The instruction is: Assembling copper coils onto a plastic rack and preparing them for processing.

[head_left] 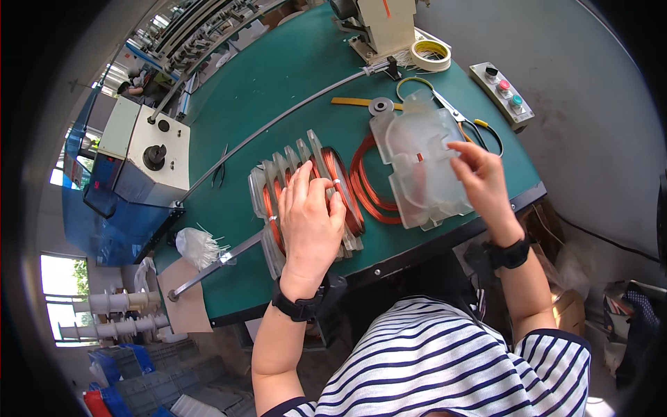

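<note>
My left hand [306, 215] lies over a row of translucent plastic formers [279, 164] wound with reddish copper wire coils [340, 184]. Its fingers are stretched along the formers, with the thumb apart beside a coil bound with a white tie. To the right, my right hand [479, 177] hovers at the edge of a stack of frosted plastic plates [420, 167], fingers apart and partly bent. Whether its fingertips touch the plates I cannot tell. A loose copper wire coil [361, 191] lies between the wound formers and the plates, partly covered by them.
A metal rod [278, 115] crosses the green table [236, 83]. Scissors [448, 104], a tape roll [431, 55] and a button box [501, 96] lie at the right. At left stand a control box [142, 149], pliers [219, 167] and a bundle of white ties [198, 248].
</note>
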{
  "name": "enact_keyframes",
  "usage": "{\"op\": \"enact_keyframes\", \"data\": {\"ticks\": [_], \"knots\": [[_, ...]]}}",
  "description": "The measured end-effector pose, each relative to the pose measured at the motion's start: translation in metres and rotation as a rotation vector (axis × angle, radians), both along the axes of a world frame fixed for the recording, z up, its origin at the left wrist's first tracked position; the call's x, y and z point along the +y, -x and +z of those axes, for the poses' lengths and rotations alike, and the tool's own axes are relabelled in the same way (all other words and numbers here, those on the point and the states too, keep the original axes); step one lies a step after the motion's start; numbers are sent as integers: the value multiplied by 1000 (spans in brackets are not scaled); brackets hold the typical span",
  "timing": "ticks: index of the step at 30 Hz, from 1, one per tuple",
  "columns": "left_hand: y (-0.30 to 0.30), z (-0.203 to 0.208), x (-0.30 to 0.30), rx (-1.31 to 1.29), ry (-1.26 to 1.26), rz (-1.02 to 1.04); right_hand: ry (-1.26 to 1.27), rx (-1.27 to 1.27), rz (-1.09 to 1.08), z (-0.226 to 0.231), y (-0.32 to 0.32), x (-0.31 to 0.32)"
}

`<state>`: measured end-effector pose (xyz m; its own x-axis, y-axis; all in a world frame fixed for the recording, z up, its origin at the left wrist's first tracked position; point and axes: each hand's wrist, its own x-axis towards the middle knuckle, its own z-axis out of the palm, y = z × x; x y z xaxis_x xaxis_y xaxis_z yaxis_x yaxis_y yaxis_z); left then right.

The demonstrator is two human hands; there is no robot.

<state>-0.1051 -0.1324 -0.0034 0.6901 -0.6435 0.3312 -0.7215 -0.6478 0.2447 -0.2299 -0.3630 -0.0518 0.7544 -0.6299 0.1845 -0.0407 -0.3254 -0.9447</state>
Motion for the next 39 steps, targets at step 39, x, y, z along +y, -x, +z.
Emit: {"op": "enact_keyframes", "data": {"ticks": [39], "knots": [[-3, 0, 9, 38, 63, -11, 376, -203, 431, 14, -42, 111]]}}
